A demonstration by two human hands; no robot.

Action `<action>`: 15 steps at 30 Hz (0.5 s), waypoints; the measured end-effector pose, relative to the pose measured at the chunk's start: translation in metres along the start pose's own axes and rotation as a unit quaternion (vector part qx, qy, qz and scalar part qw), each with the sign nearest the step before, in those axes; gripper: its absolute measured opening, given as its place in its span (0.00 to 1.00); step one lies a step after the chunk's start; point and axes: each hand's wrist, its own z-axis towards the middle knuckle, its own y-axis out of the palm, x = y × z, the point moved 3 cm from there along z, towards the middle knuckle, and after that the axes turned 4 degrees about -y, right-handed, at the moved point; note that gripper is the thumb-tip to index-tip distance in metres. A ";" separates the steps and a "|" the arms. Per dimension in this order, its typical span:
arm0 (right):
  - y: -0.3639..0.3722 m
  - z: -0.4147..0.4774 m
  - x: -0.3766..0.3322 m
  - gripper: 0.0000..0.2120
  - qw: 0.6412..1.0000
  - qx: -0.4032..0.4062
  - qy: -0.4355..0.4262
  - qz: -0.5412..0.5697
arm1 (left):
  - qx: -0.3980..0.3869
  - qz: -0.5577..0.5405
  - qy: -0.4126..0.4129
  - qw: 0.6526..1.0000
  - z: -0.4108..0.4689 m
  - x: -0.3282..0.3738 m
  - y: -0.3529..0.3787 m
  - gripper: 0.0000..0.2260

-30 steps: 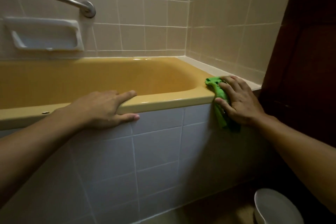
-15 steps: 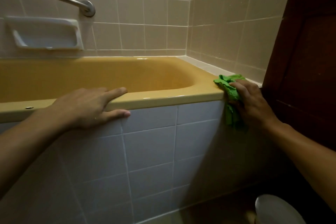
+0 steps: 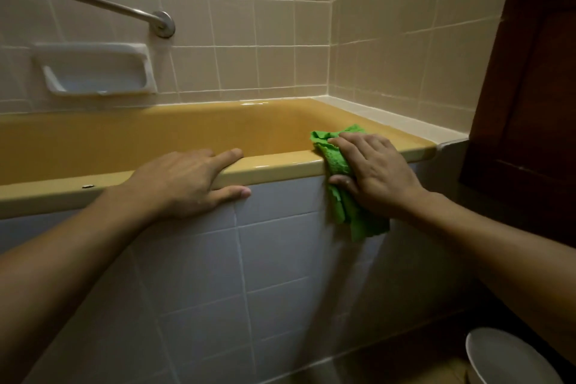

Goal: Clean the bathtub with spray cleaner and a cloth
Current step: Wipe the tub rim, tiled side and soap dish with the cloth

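Four fingers [image 3: 352,143] of the right hand [image 3: 378,174] lie close together on top of the green cloth [image 3: 336,162], and the thumb presses the same cloth from below. In this way the cloth is pinched around the yellow rim of the bathtub [image 3: 280,165], near its right end. The loose part of the cloth hangs down over the tiled front wall [image 3: 280,259].

I judge that the step in hand is wiping the rim. To do it well, the hand should slide along the rim with this wrapped grip, in long strokes that overlap, so that the top and the front edge are cleaned together. Folding the hanging part under the palm would give a firmer pad.

The left hand [image 3: 187,181] rests on the rim further left, with its fingers a little spread on top, its thumb on the front, and nothing held. It gives support, but it must make room when the cloth comes near. No spray bottle is in view.
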 end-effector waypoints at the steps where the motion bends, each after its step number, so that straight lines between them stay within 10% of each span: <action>1: 0.001 0.004 -0.008 0.34 1.000 -0.001 0.002 -0.008 | 0.005 0.001 0.002 1.000 0.001 0.000 0.000 0.42; 15: -0.009 0.025 -0.054 0.33 0.995 -0.077 -0.022 0.055 | 0.061 0.000 0.044 0.997 -0.030 -0.031 -0.001 0.35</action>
